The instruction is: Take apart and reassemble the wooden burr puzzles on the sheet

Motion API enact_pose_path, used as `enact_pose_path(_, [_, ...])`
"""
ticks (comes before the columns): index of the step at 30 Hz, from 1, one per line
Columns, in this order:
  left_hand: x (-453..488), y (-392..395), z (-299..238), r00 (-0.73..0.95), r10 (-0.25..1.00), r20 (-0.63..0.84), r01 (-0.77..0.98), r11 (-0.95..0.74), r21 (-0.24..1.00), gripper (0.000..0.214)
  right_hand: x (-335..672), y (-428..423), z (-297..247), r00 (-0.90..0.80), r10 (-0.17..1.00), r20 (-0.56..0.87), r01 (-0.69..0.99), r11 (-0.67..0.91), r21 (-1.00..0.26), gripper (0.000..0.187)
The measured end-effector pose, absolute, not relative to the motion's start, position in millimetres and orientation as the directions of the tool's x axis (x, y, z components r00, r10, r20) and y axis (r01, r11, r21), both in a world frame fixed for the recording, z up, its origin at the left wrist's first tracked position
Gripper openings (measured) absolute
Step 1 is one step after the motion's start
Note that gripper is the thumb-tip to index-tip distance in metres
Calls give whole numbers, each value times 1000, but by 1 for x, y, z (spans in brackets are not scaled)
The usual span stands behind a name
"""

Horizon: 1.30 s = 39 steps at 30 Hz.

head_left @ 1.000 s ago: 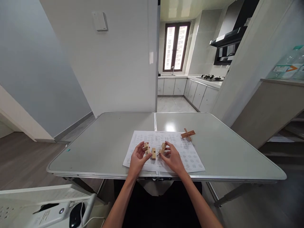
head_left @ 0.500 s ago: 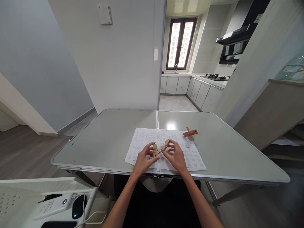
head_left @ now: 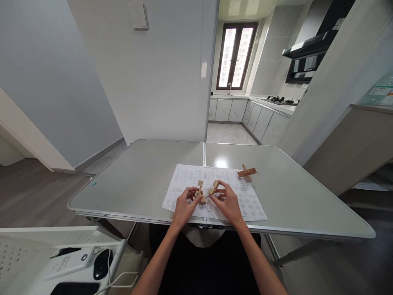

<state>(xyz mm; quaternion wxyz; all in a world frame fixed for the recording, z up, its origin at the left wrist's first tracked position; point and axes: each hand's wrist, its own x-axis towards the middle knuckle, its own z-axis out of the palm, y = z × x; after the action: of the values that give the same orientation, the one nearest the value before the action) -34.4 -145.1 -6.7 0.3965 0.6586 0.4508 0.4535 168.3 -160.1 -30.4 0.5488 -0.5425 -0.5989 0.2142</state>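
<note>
with the fingers of the left hand (head_left: 184, 207), gripping light wooden blocks (head_left: 200, 183) over a printed sheet (head_left: 175, 198) on the bench (head_left: 138, 176); with those of the right hand (head_left: 229, 205), pinching a notched block (head_left: 211, 191) just beside, short of a brown wooden cross (head_left: 247, 172).

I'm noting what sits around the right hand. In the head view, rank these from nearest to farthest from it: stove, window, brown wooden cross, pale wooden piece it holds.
1. Pale wooden piece: in the right hand.
2. Brown wooden cross: ahead, slightly right.
3. Stove: well beyond, to the right.
4. Window: straight ahead, at the back.
</note>
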Motion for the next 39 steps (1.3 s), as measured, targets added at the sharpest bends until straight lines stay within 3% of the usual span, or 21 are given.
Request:
enact_pose_path(13, [-34,-142,-8,200,955,218,187,-255,949,41,164,-168,-18,94,866,490,357,430,-829,56])
enact_pose_path(20, [-34,-142,-10,188,959,210,101,-232,968,40,164,-174,-4,-49,896,440,205,441,-874,59])
enact_pose_path(26, [-35,-148,0,245,943,226,99,-256,962,39,167,-176,4,-113,874,473,195,486,-852,60])
enact_pose_path(30, [-36,-151,3,256,938,232,117,-268,956,37,169,-178,6,-134,885,447,147,464,-874,59])
enact_pose_path(33, [-35,-152,5,257,938,234,114,-270,956,36,171,-179,7,-198,886,419,17,431,-902,62])
enact_pose_path(39, [-35,-152,2,250,934,256,99,-288,952,33,172,-182,14,-368,894,255,-149,214,-965,65])
